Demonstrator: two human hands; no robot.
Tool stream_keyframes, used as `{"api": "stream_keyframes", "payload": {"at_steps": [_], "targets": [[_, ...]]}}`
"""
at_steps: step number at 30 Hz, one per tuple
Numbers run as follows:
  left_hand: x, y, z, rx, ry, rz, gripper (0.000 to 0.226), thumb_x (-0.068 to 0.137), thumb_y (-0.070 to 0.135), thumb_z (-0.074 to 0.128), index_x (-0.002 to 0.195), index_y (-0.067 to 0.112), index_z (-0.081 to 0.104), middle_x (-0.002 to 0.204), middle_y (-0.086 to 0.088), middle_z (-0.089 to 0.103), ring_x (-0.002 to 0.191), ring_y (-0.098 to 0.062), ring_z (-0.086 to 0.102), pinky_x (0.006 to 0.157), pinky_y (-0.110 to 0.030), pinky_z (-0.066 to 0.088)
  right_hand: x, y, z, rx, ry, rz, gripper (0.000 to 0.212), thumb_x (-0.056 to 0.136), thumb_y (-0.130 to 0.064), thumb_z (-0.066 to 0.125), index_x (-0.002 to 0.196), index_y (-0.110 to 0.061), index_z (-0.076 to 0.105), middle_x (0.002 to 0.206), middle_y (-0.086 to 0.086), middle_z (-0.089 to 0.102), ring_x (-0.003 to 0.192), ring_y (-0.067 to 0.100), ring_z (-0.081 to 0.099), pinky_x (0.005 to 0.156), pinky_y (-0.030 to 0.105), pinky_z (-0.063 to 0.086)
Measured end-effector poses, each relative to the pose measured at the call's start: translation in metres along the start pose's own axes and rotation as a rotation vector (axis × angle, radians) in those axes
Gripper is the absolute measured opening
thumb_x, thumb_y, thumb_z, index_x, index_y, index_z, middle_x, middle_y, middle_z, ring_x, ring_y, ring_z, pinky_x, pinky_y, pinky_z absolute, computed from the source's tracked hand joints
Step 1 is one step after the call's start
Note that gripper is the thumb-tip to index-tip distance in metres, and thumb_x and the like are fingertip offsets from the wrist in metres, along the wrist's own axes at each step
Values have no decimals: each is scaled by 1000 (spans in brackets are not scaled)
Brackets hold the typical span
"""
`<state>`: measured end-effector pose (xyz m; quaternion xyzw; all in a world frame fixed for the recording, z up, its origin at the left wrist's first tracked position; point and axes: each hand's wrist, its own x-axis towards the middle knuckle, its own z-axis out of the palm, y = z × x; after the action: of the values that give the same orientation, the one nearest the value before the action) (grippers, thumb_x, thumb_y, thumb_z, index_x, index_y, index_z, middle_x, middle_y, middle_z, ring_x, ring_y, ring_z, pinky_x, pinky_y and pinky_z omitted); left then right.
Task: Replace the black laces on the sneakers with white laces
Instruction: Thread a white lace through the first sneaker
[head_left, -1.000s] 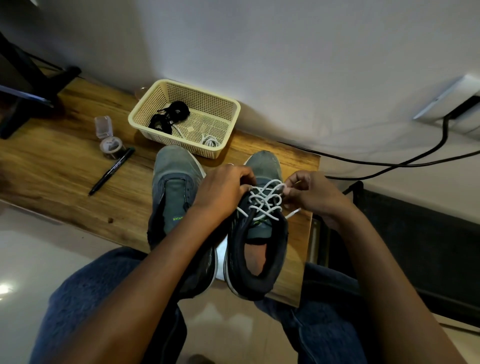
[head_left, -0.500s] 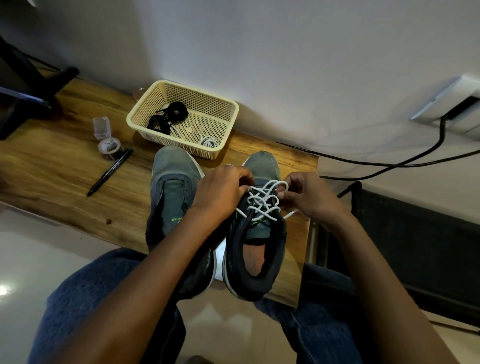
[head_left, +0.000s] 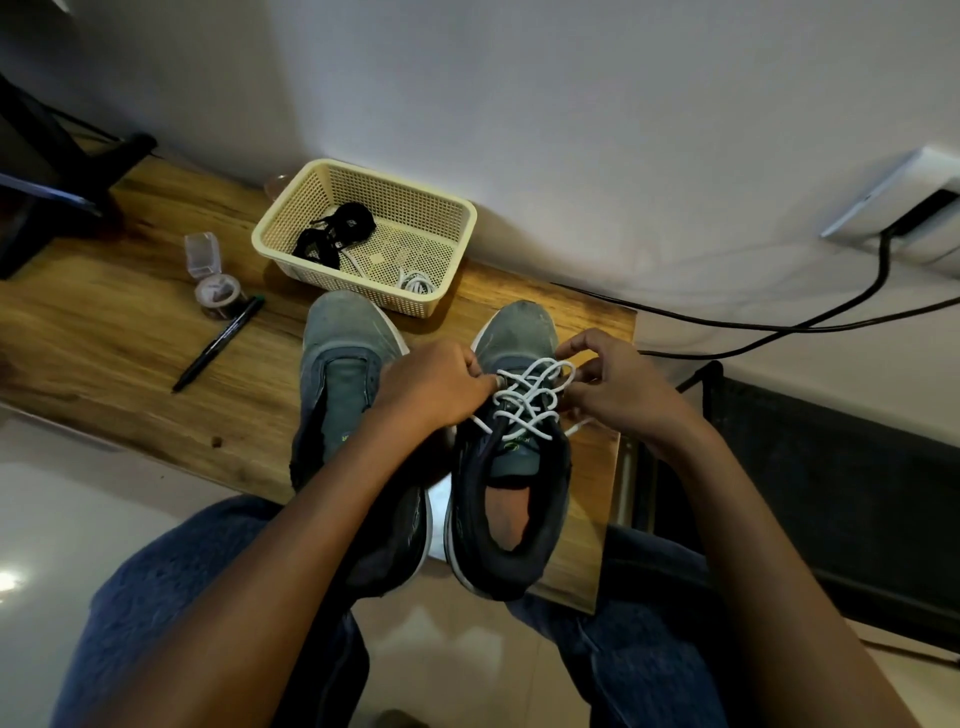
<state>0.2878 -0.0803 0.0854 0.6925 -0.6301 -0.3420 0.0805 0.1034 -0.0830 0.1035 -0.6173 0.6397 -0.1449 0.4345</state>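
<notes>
While lacing right-of-centre sneaker (head_left: 511, 467) | white lace (head_left: 530, 397): soft, limp, light, loose crossings; take it near the tip | left hand (head_left: 436, 387) pinches lace at eyelet | right hand (head_left: 618, 389) curled on lace loop

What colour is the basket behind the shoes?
Cream, or pale yellow; the basket shows clearly in the head view.

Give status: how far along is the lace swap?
Done: black laces lie in the basket. In hand: both hands, left and right, work the white lace on the right sneaker. Left: the left sneaker shows no lace; a white lace bundle waits in the basket.
</notes>
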Motion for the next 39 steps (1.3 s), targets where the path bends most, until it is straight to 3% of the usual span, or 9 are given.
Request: {"api": "stream_keyframes", "payload": {"at_steps": [3,7,12,15,18,24,30,35,39], "targets": [[0,0,0,-72,-58,-23,32,89,42,62,79,12,69,82,-5,70,84,-24,65,89,-36,47,-1,-2,1,-27,1,-3,21,88,-10,64,106,-19,56,87,10,69,77,23,69,78,45,57],[-2,3,-1,-214,-142,-20,23,89,32,60,85,11,67,77,-11,60,70,-19,55,69,-29,40,0,-1,2,16,-10,21,19,90,-11,63,106,-17,55,88,11,69,77,24,69,78,46,58],[-4,4,-12,-377,-228,-52,31,95,33,48,85,10,66,90,-13,61,83,-20,53,74,-32,37,0,-1,2,52,-27,47,17,93,-13,60,108,-18,53,89,15,69,77,25,69,72,40,57],[-5,6,-9,-310,-175,-51,35,98,40,41,84,14,61,82,-6,56,73,-19,49,72,-32,37,0,-2,3,68,-34,53,20,93,-12,59,111,-18,52,88,14,69,74,22,68,63,33,53],[-3,7,1,-180,-122,-16,42,92,51,51,90,10,63,81,-7,60,72,-22,56,71,-33,44,1,-2,3,68,-28,49,20,93,-12,59,111,-17,52,86,14,69,75,23,69,70,38,56],[-1,7,0,-245,-58,12,18,90,26,60,82,10,63,89,-14,67,73,-20,56,68,-30,43,2,0,4,72,-26,43,17,93,-13,58,109,-18,53,86,14,70,78,26,70,76,44,58],[-5,8,-4,-354,-68,-30,32,94,29,50,99,1,65,82,-7,59,72,-18,52,63,-27,36,1,-2,3,71,-24,44,17,90,-8,61,106,-14,57,85,12,71,78,23,70,73,37,55],[-4,11,-8,-449,-129,-39,34,102,26,35,92,7,62,78,-5,62,64,-16,58,59,-23,44,0,-1,1,134,10,111,16,85,-5,67,92,-11,54,84,15,70,73,25,70,66,36,55],[-3,7,-12,-480,-183,-36,21,99,16,42,96,8,62,82,-3,64,66,-15,60,59,-22,46,-2,0,-2,193,7,181,14,86,-9,70,79,-3,59,74,16,66,59,16,62,47,20,50]]}}
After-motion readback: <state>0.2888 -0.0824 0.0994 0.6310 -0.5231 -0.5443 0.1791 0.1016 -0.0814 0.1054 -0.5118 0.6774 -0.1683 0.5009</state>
